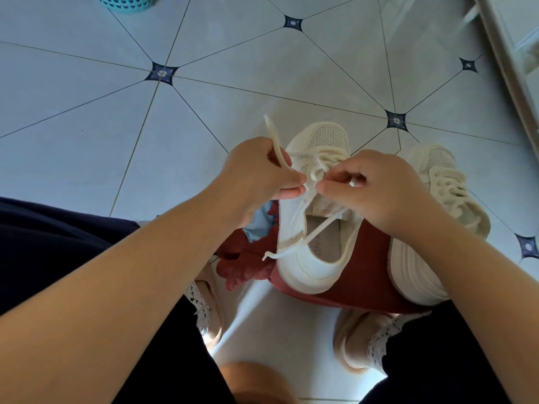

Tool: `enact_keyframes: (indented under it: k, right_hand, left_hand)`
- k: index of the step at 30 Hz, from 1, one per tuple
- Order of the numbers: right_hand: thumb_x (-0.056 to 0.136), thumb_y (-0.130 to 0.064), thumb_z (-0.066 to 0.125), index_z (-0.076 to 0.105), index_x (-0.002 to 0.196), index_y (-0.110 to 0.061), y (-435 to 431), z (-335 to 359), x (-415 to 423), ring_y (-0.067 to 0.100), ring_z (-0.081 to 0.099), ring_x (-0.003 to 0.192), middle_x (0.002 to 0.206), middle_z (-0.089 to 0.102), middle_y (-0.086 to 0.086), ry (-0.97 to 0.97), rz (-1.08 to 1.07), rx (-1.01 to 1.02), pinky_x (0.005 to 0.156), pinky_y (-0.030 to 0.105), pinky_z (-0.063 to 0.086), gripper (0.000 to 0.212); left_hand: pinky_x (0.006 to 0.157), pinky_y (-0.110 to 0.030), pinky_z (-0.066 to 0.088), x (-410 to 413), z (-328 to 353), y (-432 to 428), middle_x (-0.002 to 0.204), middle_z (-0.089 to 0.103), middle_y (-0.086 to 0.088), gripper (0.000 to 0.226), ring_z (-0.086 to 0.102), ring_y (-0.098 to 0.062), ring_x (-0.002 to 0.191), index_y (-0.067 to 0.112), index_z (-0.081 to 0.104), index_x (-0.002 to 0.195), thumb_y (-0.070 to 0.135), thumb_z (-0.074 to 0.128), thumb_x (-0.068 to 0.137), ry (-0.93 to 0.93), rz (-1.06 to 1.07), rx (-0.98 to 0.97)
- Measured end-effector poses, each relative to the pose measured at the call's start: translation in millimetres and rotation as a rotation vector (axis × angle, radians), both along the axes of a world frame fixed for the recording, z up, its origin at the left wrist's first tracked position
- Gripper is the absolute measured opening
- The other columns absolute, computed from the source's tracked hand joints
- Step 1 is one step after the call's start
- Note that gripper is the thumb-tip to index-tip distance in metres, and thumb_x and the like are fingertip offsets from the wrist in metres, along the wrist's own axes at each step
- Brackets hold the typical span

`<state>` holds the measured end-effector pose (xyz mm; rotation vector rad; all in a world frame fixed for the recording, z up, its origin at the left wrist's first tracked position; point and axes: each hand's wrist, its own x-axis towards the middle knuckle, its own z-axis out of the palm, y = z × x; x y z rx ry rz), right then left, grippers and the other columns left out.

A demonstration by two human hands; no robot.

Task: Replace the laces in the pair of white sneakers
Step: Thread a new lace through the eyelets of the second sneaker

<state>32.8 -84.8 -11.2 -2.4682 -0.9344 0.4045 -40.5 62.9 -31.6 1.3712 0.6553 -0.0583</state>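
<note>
Sneaker lacing happens close to the knees: the near sneaker (309, 269) lies on a red cloth (364, 272) on the floor (204, 112), its lace (273, 138) through the lower eyelets, one loose end trailing over the heel opening. Above the tongue, the left hand (259, 173) and right hand (376, 185) each have fingers clamped on the lace. Beyond, the second sneaker (443, 182) looks fully laced, so probably only this shoe's top eyelets and tying remain.

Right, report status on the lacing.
Left hand grips lace; right hand pinches it near the tongue. Sneaker untied, ends loose. Nothing blocking.
</note>
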Motion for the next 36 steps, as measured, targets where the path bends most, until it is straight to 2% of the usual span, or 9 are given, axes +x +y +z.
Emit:
enact_keyframes:
  k: [5, 11, 17, 21, 24, 27, 31, 33, 36]
  right_hand:
    - [0.076, -0.027, 0.069, 0.061, 0.067, -0.039, -2.8, 1.4, 1.3, -0.016, 0.047, 0.065, 0.068, 0.056, -0.019, 0.096, -0.011, 0.059, 0.062, 0.001, 0.032, 0.018]
    - [0.077, -0.026, 0.069, 0.062, 0.069, -0.040, -4.0, -0.9, 1.7, -0.013, 0.050, 0.068, 0.068, 0.057, -0.021, 0.111, -0.012, 0.072, 0.064, 0.003, 0.034, 0.018]
    - [0.079, -0.017, 0.067, 0.060, 0.070, -0.041, -5.3, -1.0, 1.4, -0.015, 0.050, 0.067, 0.069, 0.055, -0.021, 0.105, 0.014, 0.080, 0.064, -0.001, 0.034, 0.027]
    - [0.075, -0.021, 0.071, 0.072, 0.081, -0.027, -2.7, -4.2, -3.9, -0.005, 0.051, 0.071, 0.074, 0.052, -0.016, 0.010, -0.020, 0.050, 0.068, 0.002, 0.033, 0.009]
    - [0.077, -0.019, 0.070, 0.074, 0.083, -0.020, 2.3, -5.7, -11.6, 0.007, 0.050, 0.072, 0.074, 0.052, -0.013, -0.139, 0.021, 0.022, 0.072, 0.003, 0.030, 0.007]
    - [0.076, -0.019, 0.066, 0.072, 0.081, -0.016, 2.1, -3.6, -11.6, 0.015, 0.051, 0.071, 0.079, 0.057, -0.001, -0.190, 0.031, -0.025, 0.068, 0.008, 0.032, 0.008]
    - [0.076, -0.015, 0.065, 0.070, 0.080, -0.012, -6.5, 6.4, -3.2, 0.005, 0.042, 0.069, 0.080, 0.049, -0.005, -0.234, 0.047, -0.002, 0.068, 0.007, 0.031, 0.007]
    - [0.078, -0.013, 0.065, 0.071, 0.081, -0.010, -11.5, 10.8, 0.3, 0.007, 0.043, 0.074, 0.082, 0.049, -0.004, -0.282, 0.079, -0.016, 0.068, 0.008, 0.031, 0.007]
    - [0.080, -0.013, 0.064, 0.070, 0.084, -0.010, -16.7, 12.0, 1.8, 0.009, 0.045, 0.075, 0.084, 0.048, -0.005, -0.295, 0.078, -0.016, 0.065, 0.013, 0.032, 0.008]
  left_hand:
    - [0.061, -0.020, 0.056, 0.9, -2.8, -2.0, 0.077, 0.064, -0.013, 0.022, 0.071, -0.019, 0.067, 0.004, 0.052, 0.082, -0.008, 0.068, 0.074, -0.026, 0.017, -0.089]
    - [0.058, -0.017, 0.054, 0.0, -1.7, -5.9, 0.078, 0.063, -0.013, 0.022, 0.070, -0.016, 0.064, 0.004, 0.051, 0.081, -0.008, 0.068, 0.075, -0.053, 0.046, -0.147]
    - [0.075, -0.030, 0.057, -1.7, -4.6, -14.7, 0.078, 0.063, -0.008, 0.025, 0.066, -0.018, 0.076, 0.012, 0.053, 0.075, 0.003, 0.076, 0.070, -0.045, 0.014, 0.094]
    - [0.072, -0.030, 0.051, -2.3, -8.2, -16.1, 0.073, 0.058, -0.001, 0.022, 0.058, -0.015, 0.073, 0.015, 0.052, 0.074, 0.008, 0.073, 0.074, -0.009, 0.006, 0.019]
    - [0.065, -0.021, 0.046, -3.3, -7.7, -18.1, 0.071, 0.058, 0.005, 0.017, 0.057, -0.008, 0.070, 0.015, 0.056, 0.081, 0.014, 0.072, 0.076, -0.018, -0.046, -0.042]
    - [0.069, -0.023, 0.047, -4.0, -6.9, -19.3, 0.077, 0.059, 0.001, 0.026, 0.059, -0.012, 0.077, 0.014, 0.057, 0.088, 0.011, 0.076, 0.071, -0.024, -0.069, -0.064]
    - [0.072, -0.027, 0.052, -3.1, -6.5, -19.0, 0.077, 0.064, 0.000, 0.035, 0.065, -0.016, 0.076, 0.016, 0.055, 0.089, 0.016, 0.081, 0.066, -0.028, 0.002, 0.169]
    - [0.072, -0.028, 0.052, -2.0, -8.1, -21.8, 0.079, 0.066, 0.002, 0.037, 0.066, -0.015, 0.078, 0.022, 0.050, 0.085, 0.023, 0.081, 0.066, -0.041, 0.013, 0.348]
    - [0.053, -0.008, 0.040, -1.0, -11.8, -23.6, 0.072, 0.060, 0.011, 0.037, 0.058, -0.001, 0.069, 0.028, 0.040, 0.078, 0.029, 0.076, 0.070, -0.043, 0.001, 0.572]
